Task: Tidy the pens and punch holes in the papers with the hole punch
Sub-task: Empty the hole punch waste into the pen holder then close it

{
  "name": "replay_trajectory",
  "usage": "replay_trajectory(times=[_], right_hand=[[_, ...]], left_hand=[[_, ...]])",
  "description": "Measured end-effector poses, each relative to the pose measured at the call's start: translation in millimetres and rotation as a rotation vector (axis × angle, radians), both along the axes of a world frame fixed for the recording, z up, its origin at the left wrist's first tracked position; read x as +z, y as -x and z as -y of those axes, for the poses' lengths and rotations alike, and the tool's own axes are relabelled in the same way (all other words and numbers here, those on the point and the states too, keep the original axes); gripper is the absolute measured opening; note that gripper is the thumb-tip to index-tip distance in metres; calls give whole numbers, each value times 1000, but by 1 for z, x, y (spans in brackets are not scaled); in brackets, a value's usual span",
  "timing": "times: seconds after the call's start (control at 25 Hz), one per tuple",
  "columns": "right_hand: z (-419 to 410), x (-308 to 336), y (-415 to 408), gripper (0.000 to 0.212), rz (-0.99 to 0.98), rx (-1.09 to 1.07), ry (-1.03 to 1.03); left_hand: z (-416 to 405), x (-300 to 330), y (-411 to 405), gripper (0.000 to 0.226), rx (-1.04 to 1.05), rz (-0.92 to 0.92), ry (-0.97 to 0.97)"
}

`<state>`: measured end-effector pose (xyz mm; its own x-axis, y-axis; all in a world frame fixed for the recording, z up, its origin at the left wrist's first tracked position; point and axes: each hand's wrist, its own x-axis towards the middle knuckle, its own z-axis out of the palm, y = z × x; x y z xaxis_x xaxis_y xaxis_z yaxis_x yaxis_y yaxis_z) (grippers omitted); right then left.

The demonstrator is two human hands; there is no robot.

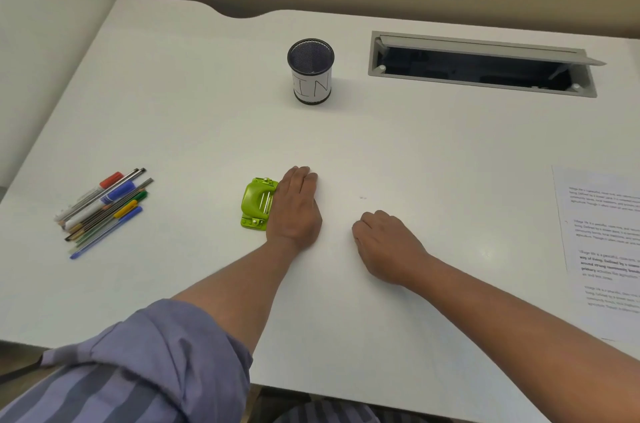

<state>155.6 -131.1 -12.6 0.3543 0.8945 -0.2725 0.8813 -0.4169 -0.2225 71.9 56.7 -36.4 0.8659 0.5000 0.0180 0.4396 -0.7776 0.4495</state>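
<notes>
A lime-green hole punch [257, 203] sits on the white desk [207, 131] near the middle. My left hand [295, 211] lies flat beside its right side, fingers together, touching or just overlapping the punch's edge; whether it grips the punch I cannot tell. My right hand [386, 244] rests on the desk to the right as a loose fist with nothing visible in it. A heap of several pens and markers [104, 207] lies at the left. Printed papers [602, 242] lie at the right edge. A black mesh pen cup [311, 70] stands empty at the back.
A grey cable hatch [481, 63] is open in the desk at the back right. Two tiny white paper dots [362, 197] lie between the hands and the papers. A partition wall stands along the left side.
</notes>
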Motion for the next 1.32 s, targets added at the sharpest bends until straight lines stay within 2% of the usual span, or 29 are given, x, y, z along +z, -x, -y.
replay_trajectory(times=[0.16,0.24,0.32,0.4,0.48,0.56,0.68,0.8,0.88,1.12,1.32], right_hand=[[-2,2,-7,11,-91,38,36],[-4,4,-16,14,-327,-153,-62],[-3,7,-27,15,-647,-480,-217],[-1,12,-37,12,-916,-706,-333],[-6,18,-45,10,-1057,-797,-413],[-24,31,-58,15,-1106,-834,-485],[-67,60,-92,19,-1028,-838,-642],[-114,87,-127,5,-805,-797,-750],[-145,98,-147,6,-658,-757,-765],[-215,100,-181,17,-368,-652,-665],[-235,81,-196,16,-221,-585,-538]], left_hand=[[0,-1,0,46,1,2,2],[0,-2,0,46,-2,4,0],[-1,-3,0,45,-1,9,0],[0,-4,-1,45,0,7,0],[0,-4,0,46,-2,0,-5],[-1,-5,-1,46,-4,-4,-9],[-3,-6,-1,47,2,-7,-7],[-1,-7,-2,48,13,0,-2],[-2,-9,-2,48,11,-4,-6],[-4,-13,-3,51,14,-13,-24],[-5,-14,-3,51,-1,-17,-34]])
